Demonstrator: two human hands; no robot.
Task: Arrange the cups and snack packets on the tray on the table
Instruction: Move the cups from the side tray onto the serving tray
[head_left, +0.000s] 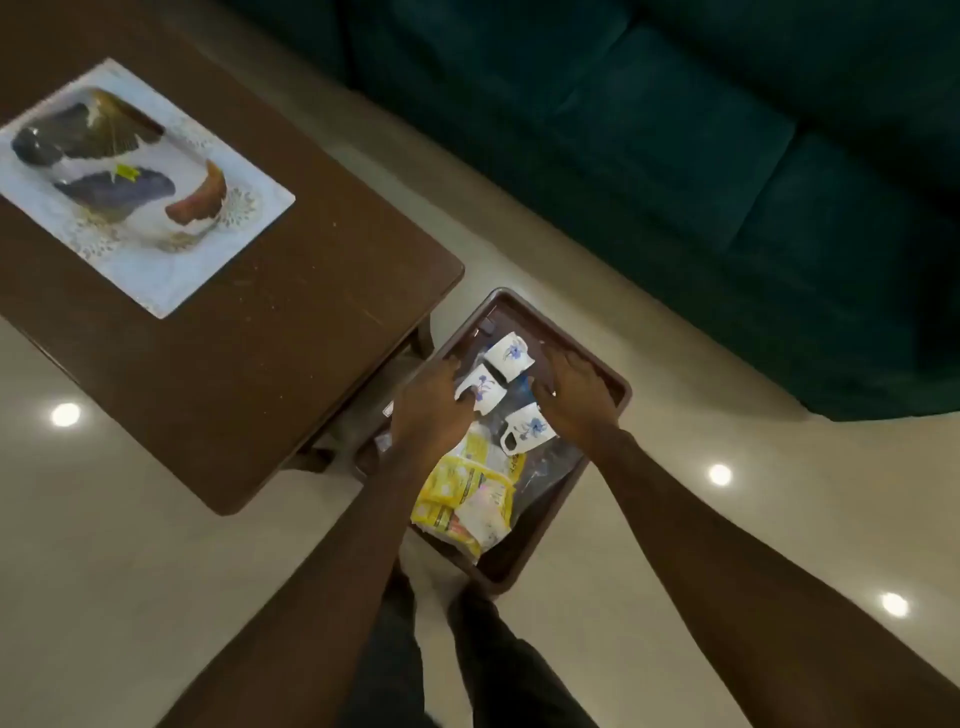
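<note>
A dark brown tray (613, 387) sits low beside the table, over the floor. Three white cups with blue flowers lie on it: a far cup (511, 353), a middle cup (485, 392) and a near cup (527, 431) with its handle showing. Yellow snack packets (467, 493) are piled at the tray's near end. My left hand (426, 410) reaches over the tray's left rim, fingertips on the middle cup; its grip is hidden. My right hand (576, 400) hovers over the tray's right side with fingers spread, next to the near cup.
A brown wooden table (249, 332) stands to the left with a white mat printed with hens (140, 192) on it. A dark green sofa (727, 156) fills the far right. The glossy floor (675, 519) reflects ceiling lights. My legs are below the tray.
</note>
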